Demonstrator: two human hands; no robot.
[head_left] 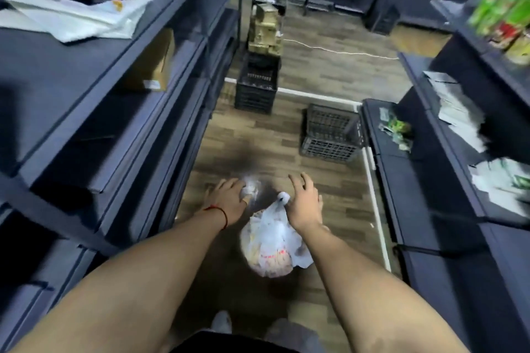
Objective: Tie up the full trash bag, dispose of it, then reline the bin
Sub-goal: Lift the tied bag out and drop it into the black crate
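Note:
A full white plastic trash bag [271, 246] hangs low over the wooden floor between my arms, bulging with rubbish. My left hand [226, 200] grips one twisted end of the bag's top, a blurred white tuft at its fingers. My right hand [304, 203] holds the other end of the top under its palm, with the fingers spread apart above it. No bin is in view.
Dark shelving [120, 112] runs along the left, dark counters [424, 189] along the right, leaving a narrow aisle. Two black plastic crates [329, 135] [256, 89] stand on the floor ahead. A hand trolley with boxes [265, 28] is further back. My shoes [222, 322] show below.

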